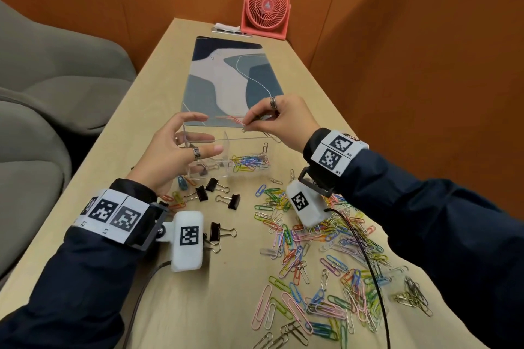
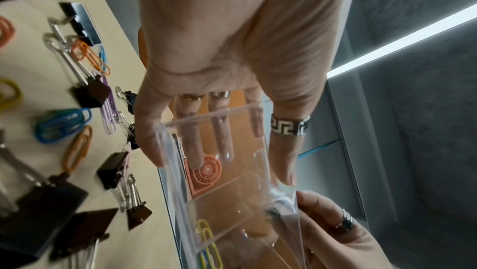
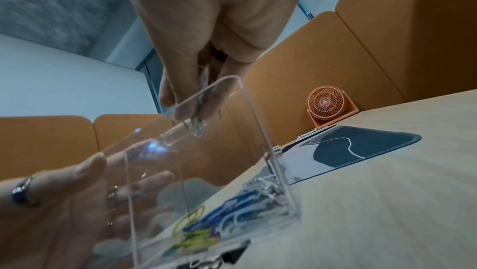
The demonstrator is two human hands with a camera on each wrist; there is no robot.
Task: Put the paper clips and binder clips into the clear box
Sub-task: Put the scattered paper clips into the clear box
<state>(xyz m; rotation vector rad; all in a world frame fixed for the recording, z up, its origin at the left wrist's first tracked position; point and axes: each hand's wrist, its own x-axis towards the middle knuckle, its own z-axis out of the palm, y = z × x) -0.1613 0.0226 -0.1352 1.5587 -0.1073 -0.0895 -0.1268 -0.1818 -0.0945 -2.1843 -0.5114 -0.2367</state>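
From the head view we see the clear box on the counter, just in front of a patterned mat. Coloured paper clips already lie in its right compartment. Our right grip is above the box's far rim, fingers pinching clips that hang over the opening. Our left grip is at the box's left end with fingers straight and spread, holding nothing. Black binder clips lie just before the box; a loose heap of clips covers the counter below our right wrist, with a black cable across it. A pink fan stands at the far end, grey chairs to the left.

At the left wrist, the open fingers show through the box wall, with binder clips and paper clips alongside on the counter.

At the right wrist, the fingers close on blurred metal clips behind the box's top edge, the left hand beyond.
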